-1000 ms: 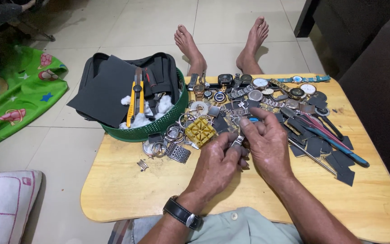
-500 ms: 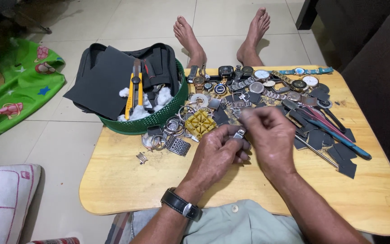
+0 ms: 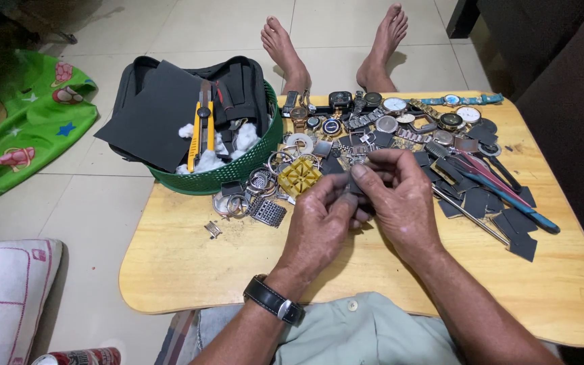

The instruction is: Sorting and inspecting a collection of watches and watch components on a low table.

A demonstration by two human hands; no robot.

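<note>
Green basket of cotton and tools sits left, within reach of the table's working centre.
Left hand and right hand meet mid-table — both grips pinch a small dark watch part raised close for fine work — loose watches beyond.

Can: lying on its side at the bottom left edge of the floor, red and silver, only its upper side showing.
Can label: wrapping round the can in red with pale print, too small to make out.
Pillow: sitting just above the can, white, its printed patches showing in pink.
Watch faces: lying along the far edge of the table, small round dials in white and dark, not glowing.
Signs and lit screens: none showing.
</note>
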